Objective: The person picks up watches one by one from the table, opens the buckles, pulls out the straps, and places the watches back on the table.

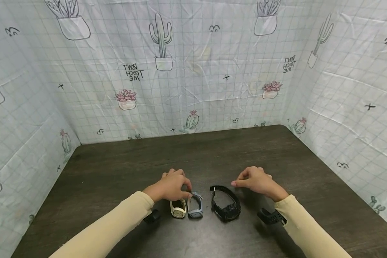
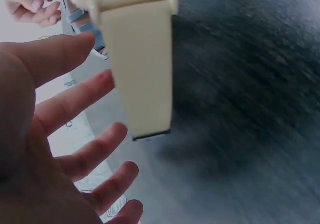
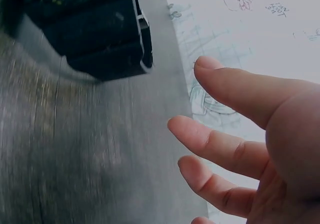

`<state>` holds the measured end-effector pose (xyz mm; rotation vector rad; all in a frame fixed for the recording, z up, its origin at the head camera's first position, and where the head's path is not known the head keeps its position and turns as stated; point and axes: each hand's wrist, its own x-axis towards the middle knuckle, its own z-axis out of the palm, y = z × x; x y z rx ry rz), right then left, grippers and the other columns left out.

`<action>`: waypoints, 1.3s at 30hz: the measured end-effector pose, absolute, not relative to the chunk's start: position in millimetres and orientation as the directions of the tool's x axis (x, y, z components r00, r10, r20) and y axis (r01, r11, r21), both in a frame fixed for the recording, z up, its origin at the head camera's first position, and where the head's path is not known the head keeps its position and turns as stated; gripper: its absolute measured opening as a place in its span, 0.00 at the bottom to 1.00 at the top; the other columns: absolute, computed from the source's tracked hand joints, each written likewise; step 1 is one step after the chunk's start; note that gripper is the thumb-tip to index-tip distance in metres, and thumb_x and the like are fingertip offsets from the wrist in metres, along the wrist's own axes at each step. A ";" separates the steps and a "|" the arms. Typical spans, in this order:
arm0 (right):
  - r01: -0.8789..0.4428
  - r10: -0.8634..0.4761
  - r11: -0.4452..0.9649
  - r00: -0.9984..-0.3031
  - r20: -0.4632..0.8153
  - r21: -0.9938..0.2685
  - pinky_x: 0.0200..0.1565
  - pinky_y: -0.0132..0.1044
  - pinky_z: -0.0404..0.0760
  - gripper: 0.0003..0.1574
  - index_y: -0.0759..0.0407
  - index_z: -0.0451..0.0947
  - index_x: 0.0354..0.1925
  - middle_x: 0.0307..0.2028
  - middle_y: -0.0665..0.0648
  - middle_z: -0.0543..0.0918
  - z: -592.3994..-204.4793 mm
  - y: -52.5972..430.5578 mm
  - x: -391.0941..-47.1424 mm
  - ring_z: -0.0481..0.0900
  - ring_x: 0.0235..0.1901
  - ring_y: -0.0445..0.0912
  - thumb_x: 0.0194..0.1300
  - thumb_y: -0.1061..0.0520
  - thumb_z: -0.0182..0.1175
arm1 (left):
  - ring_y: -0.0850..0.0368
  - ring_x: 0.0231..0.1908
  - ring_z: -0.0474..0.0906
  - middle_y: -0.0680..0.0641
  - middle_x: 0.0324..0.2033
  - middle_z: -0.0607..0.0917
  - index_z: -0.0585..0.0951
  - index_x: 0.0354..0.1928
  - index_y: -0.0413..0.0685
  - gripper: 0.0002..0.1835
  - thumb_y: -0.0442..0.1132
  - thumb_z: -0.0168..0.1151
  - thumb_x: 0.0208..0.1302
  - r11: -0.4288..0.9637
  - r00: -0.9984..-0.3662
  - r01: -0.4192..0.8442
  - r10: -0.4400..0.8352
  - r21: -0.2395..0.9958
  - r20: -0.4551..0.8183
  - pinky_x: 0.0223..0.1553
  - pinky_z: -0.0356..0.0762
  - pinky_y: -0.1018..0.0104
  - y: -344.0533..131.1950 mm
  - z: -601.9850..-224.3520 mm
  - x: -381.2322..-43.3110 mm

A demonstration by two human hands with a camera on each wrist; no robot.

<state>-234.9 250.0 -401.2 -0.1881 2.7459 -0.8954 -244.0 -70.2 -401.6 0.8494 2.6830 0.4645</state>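
Three wristwatches stand in a row on the dark table: a cream watch, a blue-grey watch and a larger black watch. My left hand hovers by the far ends of the cream and blue-grey straps. Its thumb and fingers are apart in the left wrist view, beside the cream strap; whether a fingertip touches the blue-grey strap I cannot tell. To the right of the black watch, my right hand is held in the air with loosely bent fingers, holding nothing.
Dark wooden table extends back to a white cloth printed with cacti, which also hangs at both sides. Black straps with cameras sit on both wrists, low over the table.
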 end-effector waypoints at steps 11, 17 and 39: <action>-0.101 -0.227 0.807 -0.962 -0.149 -0.582 0.49 0.64 0.58 0.17 0.43 0.88 0.30 0.51 0.53 0.84 -395.6 233.2 -233.6 0.73 0.58 0.58 0.57 0.34 0.67 | 0.51 0.48 0.66 0.52 0.49 0.77 0.88 0.35 0.65 0.04 0.50 0.70 0.59 0.742 -0.750 0.585 0.649 0.329 -0.130 0.45 0.60 0.52 -59.1 -405.4 -248.8; -0.143 -0.252 0.814 -0.960 -0.121 -0.562 0.48 0.63 0.59 0.13 0.38 0.87 0.28 0.49 0.51 0.85 -394.7 221.8 -231.2 0.74 0.57 0.57 0.56 0.34 0.67 | 0.50 0.53 0.67 0.51 0.52 0.78 0.88 0.31 0.65 0.03 0.50 0.70 0.58 0.729 -0.756 0.600 0.652 0.328 -0.067 0.51 0.62 0.47 -58.4 -400.3 -247.4; -0.383 -0.421 0.677 -0.902 0.096 -0.628 0.45 0.54 0.48 0.06 0.37 0.86 0.34 0.43 0.42 0.80 -388.9 156.7 -198.7 0.63 0.53 0.54 0.55 0.44 0.72 | 0.47 0.57 0.66 0.52 0.50 0.77 0.89 0.27 0.58 0.05 0.47 0.74 0.54 0.659 -0.744 0.658 0.641 0.364 0.185 0.55 0.62 0.40 -65.5 -363.2 -221.9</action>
